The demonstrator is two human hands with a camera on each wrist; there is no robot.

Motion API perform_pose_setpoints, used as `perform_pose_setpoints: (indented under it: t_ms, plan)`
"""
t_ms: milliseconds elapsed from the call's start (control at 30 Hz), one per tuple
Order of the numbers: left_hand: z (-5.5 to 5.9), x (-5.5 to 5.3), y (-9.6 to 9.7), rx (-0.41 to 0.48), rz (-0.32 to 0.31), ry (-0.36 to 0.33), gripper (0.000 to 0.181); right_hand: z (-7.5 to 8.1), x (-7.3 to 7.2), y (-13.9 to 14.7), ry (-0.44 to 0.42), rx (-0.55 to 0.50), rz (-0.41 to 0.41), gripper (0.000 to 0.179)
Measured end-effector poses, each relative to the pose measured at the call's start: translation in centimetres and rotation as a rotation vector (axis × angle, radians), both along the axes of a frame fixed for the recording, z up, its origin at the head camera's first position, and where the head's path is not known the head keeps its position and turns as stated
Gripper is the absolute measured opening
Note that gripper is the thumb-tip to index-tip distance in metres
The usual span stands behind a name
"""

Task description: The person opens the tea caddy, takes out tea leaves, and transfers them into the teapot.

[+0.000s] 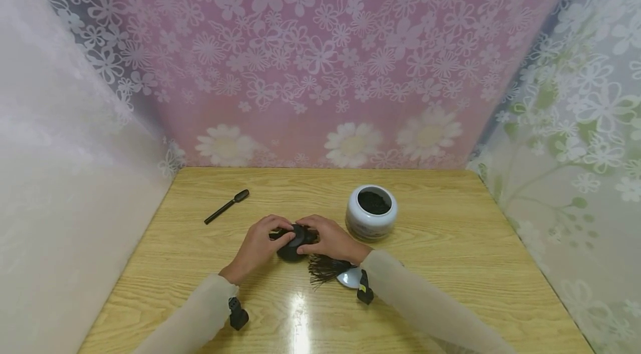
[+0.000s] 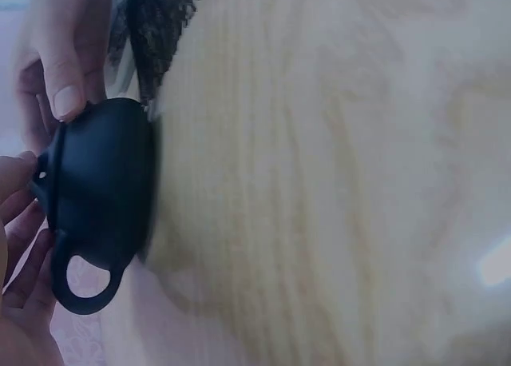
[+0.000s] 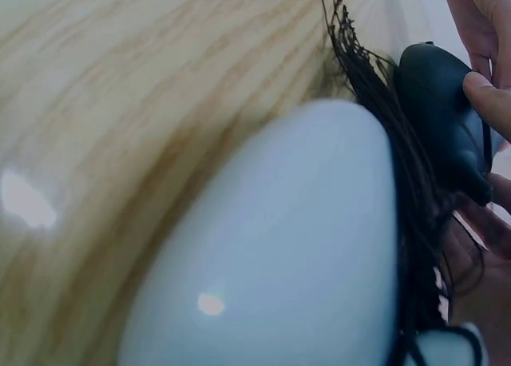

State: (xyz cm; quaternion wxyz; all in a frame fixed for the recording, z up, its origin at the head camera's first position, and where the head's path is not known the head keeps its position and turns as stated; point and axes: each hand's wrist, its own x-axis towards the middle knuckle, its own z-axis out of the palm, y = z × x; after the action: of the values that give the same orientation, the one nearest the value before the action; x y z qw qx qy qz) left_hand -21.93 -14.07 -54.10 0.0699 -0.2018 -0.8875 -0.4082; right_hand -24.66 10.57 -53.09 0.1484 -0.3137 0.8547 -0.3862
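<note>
A small black teapot (image 1: 289, 254) stands on the table between both hands. Its loop handle (image 2: 84, 308) points to the left and its spout (image 3: 471, 178) to the right. My left hand (image 1: 262, 242) pinches the knob of the teapot's lid (image 2: 41, 186), which sits on the pot. My right hand (image 1: 333, 240) holds the pot at the spout side, its thumb on the rim. Below the right wrist lies a glossy white rounded piece (image 3: 279, 246), partly hidden by the sleeve, with a bundle of dark strands (image 1: 326, 269) beside it.
A round white jar (image 1: 354, 219), filled with dark loose stuff (image 1: 374, 202), stands uncovered behind the right hand. At the back left lies a slim dark brush-like tool (image 1: 226, 207). Patterned cloth (image 1: 320, 64) hangs behind the wooden table (image 1: 440, 298) and along its sides.
</note>
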Motion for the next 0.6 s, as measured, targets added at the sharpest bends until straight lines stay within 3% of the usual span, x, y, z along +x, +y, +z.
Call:
perform_pose_setpoints:
  t_ms: [200, 400, 600]
  plan:
    - [0.7, -0.4, 0.0, 0.010, 0.012, 0.000, 0.020, 1.4, -0.2, 0.7, 0.022, -0.005, -0.012, 0.080]
    - [2.7, -0.3, 1.3, 0.035, -0.020, 0.033, 0.021, 3.7, -0.7, 1.9, 0.056, -0.007, -0.050, 0.078]
    - [4.2, -0.4, 3.4, 0.059, -0.066, -0.015, 0.023, 6.3, -1.9, 3.9, 0.101, -0.003, -0.098, 0.075]
